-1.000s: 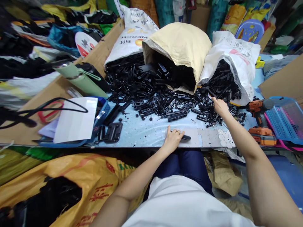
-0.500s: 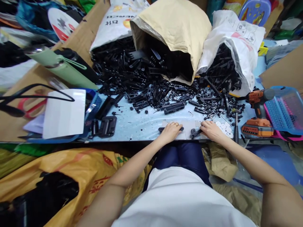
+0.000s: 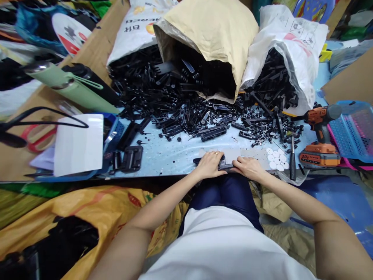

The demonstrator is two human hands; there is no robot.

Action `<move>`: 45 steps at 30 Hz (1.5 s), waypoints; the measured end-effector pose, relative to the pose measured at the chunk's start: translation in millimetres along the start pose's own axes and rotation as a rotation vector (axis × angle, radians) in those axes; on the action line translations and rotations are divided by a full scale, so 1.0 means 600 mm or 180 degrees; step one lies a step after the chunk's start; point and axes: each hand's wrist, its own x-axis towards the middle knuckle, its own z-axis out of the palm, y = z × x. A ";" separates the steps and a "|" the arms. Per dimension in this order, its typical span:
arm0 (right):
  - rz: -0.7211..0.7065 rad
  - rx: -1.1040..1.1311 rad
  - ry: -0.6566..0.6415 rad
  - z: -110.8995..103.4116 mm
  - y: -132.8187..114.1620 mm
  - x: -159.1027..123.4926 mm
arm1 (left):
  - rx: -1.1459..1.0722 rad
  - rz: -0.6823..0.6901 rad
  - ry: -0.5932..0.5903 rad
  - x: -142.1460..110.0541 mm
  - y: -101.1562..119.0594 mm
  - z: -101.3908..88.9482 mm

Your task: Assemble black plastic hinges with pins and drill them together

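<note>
shifted since the earlier frame: right hand [image 3: 249,168], which had moved leftward from the white discs [image 3: 276,160], carrying a dark tool [image 3: 229,166] up to the left hand [image 3: 210,164]. black bracket [image 3: 132,158]: lay well left of the discs. black bar [image 3: 197,160]: lay left of the discs, grasped under the left hand. dark tool: lay nearer the discs, its right end gripped in the right hand's fingers. hammer [image 3: 292,157]: lay just right of the discs. cordless drill [image 3: 319,134]: stood farther right of them.
</note>
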 end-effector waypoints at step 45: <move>0.1358 0.0468 0.1049 -0.013 0.123 0.180 | -0.0437 -0.0649 0.1382 -0.063 -0.058 -0.035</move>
